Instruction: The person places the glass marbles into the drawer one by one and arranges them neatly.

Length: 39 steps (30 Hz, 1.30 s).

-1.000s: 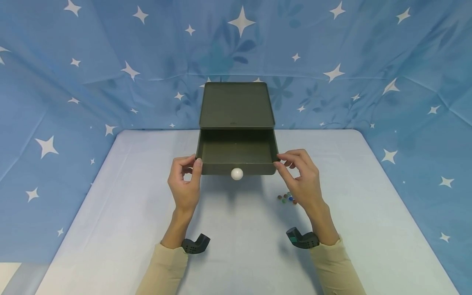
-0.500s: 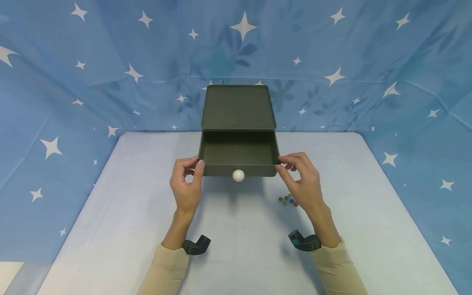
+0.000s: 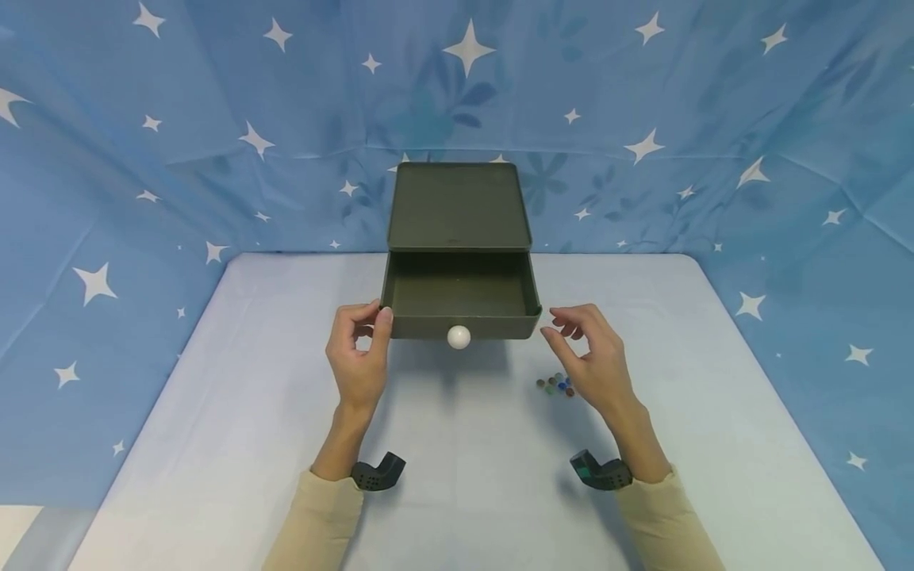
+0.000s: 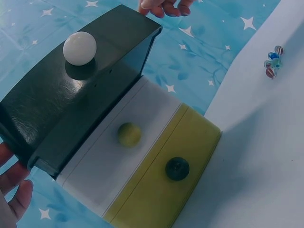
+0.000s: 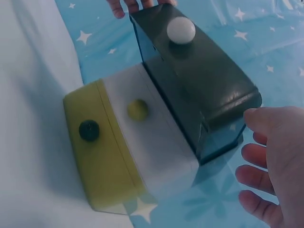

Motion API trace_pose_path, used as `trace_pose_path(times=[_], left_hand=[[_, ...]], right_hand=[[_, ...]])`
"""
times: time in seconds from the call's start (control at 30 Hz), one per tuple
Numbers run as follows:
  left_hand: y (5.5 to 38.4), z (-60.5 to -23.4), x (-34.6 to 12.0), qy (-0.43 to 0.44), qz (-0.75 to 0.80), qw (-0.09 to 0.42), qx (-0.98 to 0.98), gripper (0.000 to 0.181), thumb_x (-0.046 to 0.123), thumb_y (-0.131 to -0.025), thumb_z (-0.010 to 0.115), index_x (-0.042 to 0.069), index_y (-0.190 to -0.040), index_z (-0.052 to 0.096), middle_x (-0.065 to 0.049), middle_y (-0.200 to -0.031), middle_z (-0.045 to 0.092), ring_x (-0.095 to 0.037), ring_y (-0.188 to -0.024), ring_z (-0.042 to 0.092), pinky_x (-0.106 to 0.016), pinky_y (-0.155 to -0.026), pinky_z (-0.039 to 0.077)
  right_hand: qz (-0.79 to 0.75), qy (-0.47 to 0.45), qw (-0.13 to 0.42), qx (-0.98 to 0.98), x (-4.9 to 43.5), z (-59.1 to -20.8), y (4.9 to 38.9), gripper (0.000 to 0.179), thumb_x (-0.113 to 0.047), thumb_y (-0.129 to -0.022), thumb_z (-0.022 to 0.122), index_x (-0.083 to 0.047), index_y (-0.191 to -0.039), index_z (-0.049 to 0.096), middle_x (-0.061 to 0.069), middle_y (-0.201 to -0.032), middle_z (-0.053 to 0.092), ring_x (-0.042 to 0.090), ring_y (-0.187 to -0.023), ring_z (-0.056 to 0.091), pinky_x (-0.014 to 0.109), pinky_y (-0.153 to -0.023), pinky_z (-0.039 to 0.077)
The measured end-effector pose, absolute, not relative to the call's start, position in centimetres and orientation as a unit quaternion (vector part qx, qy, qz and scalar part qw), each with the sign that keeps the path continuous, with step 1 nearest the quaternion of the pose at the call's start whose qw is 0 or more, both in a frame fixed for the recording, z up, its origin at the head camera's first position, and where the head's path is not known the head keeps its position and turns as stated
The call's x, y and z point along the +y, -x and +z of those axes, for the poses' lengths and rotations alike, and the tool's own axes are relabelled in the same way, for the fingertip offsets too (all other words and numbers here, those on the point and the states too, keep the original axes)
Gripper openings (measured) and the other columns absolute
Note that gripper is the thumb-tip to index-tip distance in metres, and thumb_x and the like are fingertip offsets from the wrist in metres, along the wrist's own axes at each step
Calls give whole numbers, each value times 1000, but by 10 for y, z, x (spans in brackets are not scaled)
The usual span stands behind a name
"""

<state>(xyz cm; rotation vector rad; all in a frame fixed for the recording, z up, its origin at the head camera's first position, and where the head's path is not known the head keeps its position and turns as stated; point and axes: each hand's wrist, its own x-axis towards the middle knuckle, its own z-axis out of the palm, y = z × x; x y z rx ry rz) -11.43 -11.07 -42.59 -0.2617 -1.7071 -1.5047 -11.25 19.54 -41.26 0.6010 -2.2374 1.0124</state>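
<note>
A small drawer cabinet stands on the table; its dark green top drawer [image 3: 460, 327] with a white knob [image 3: 459, 337] is pulled out, and nothing is visible inside. My left hand [image 3: 360, 365] pinches the drawer's left front corner between thumb and fingers. Just off the right front corner hovers my right hand [image 3: 596, 361], holding nothing, its fingers loosely curved. Both wrist views show a pale middle drawer [image 4: 114, 156] with a yellow knob [image 4: 129, 135] and a yellow bottom drawer [image 5: 109, 161] with a dark green knob [image 5: 89, 130], both pushed in.
Several glass marbles [image 4: 273, 61] lie on the white tabletop [image 3: 457, 476], near and left of the right hand in the head view. Behind the cabinet's green top [image 3: 460, 206] hangs a blue star-patterned cloth [image 3: 286, 95].
My right hand has let go of the drawer's right front corner and moved slightly right and toward me. The left hand keeps its grip; the drawer stays pulled out.
</note>
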Motion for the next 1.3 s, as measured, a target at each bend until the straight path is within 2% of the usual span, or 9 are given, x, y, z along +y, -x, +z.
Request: trace_pose_path(times=[0.13,0.33,0.53,0.7,0.9,1.07,1.3], left_hand=[[115,-427,-112,100,-596,411,-683,18,-7,-87,67,-10,-104,65,-21,-94,63,-3,-89,61,-18,-73,47],[114,-425,-111,91,-591,412,-688,17,-11,-86,65,-13,-103,63,-25,-92,61,0,-89,59,-17,-73,45],[114,-423,-110,93,-592,409,-688,17,-11,-86,64,-14,-103,62,-26,-93,61,0,-90,58,-18,-74,45],[104,-405,-105,96,-595,409,-686,16,-12,-86,63,-16,-102,62,-28,-92,60,1,-90,58,-18,-74,46],[100,-398,-102,95,-592,411,-687,16,-11,-86,63,-16,-101,61,-28,-92,60,2,-90,58,-17,-74,46],[100,-397,-102,98,-593,410,-686,16,-11,-87,63,-17,-101,61,-29,-91,60,2,-89,58,-18,-74,46],[99,-397,-102,102,-597,407,-684,15,-13,-87,62,-20,-100,60,-31,-91,59,2,-89,58,-19,-73,46]], right_hand=[[384,-235,306,-839,200,-418,119,27,-2,-82,77,0,-108,69,11,-96,68,19,-82,59,17,-73,44],[381,-245,281,-846,208,-428,127,19,-3,-83,75,-1,-101,69,9,-95,69,20,-82,60,20,-74,46],[365,-242,226,-870,216,-440,131,18,-5,-84,76,-5,-101,70,5,-95,69,18,-85,60,26,-74,49],[359,-240,189,-882,219,-446,133,19,-8,-84,77,-8,-102,70,2,-96,68,20,-87,59,32,-76,50],[360,-247,153,-887,221,-449,133,20,-10,-82,79,-7,-101,71,1,-97,69,17,-90,59,41,-78,52],[350,-240,104,-899,222,-452,134,21,-11,-84,78,-6,-102,70,2,-98,67,20,-93,59,47,-83,53],[344,-219,40,-912,224,-457,135,21,-15,-85,76,-7,-104,70,2,-102,66,22,-98,59,48,-90,52]])
